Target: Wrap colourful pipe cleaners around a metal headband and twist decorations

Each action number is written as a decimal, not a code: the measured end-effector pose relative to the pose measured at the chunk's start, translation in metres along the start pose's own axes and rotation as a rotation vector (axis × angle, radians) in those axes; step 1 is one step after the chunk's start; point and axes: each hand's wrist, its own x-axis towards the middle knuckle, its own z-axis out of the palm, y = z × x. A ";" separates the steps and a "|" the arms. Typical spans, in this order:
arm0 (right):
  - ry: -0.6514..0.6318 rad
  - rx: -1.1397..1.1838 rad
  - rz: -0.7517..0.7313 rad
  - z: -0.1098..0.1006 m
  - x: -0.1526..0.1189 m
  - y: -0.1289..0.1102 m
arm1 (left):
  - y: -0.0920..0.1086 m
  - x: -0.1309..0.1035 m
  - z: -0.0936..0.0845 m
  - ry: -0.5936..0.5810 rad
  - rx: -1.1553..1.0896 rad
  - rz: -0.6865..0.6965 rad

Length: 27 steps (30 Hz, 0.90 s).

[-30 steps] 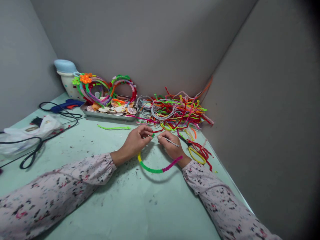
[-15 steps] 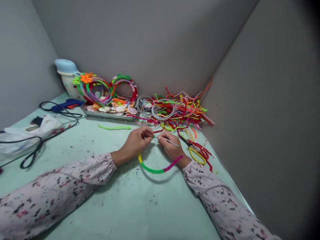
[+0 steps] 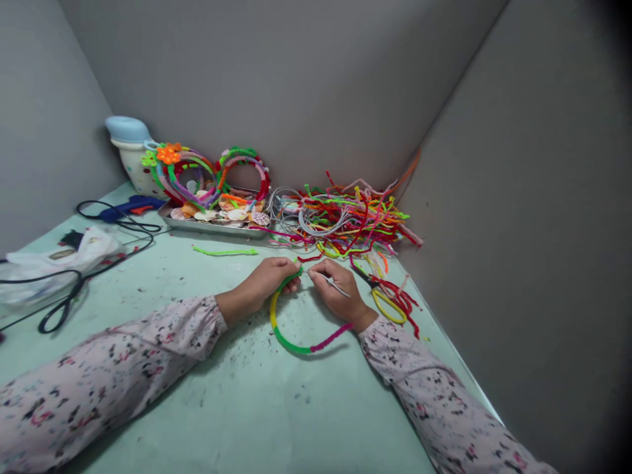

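Observation:
A curved ring wrapped in yellow, green and magenta fuzzy stem (image 3: pixel 292 345) hangs below my hands, over the pale green table (image 3: pixel 247 408). My left hand (image 3: pixel 277 276) pinches its green upper part between thumb and fingers. Close beside it, my right hand (image 3: pixel 336 288) is closed on a thin grey wire (image 3: pixel 337 287), whose free end sticks out over the palm. The two sets of fingertips nearly meet. The magenta end of the ring reaches my right wrist.
Behind are a metal tray (image 3: pixel 217 228) of shells with colourful hoops (image 3: pixel 245 158), and a heap of fuzzy stems (image 3: pixel 365 217). Yellow-handled scissors (image 3: pixel 388 307) lie right. A glue gun (image 3: pixel 131 207), black cable (image 3: pixel 79 283), plastic bag (image 3: pixel 59 263) and lidded container (image 3: pixel 135 158) are left.
The ring has swung slightly left and down. My left fingers have shifted, showing more of its green upper part. My right hand has moved a little, still holding the wire.

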 end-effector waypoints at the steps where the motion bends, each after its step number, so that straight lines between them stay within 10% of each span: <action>1: -0.001 -0.001 0.001 0.000 0.000 0.000 | 0.000 0.000 -0.001 -0.008 0.005 -0.006; 27: -0.030 -0.025 0.081 0.002 0.000 0.006 | -0.002 -0.003 -0.003 0.095 0.813 0.370</action>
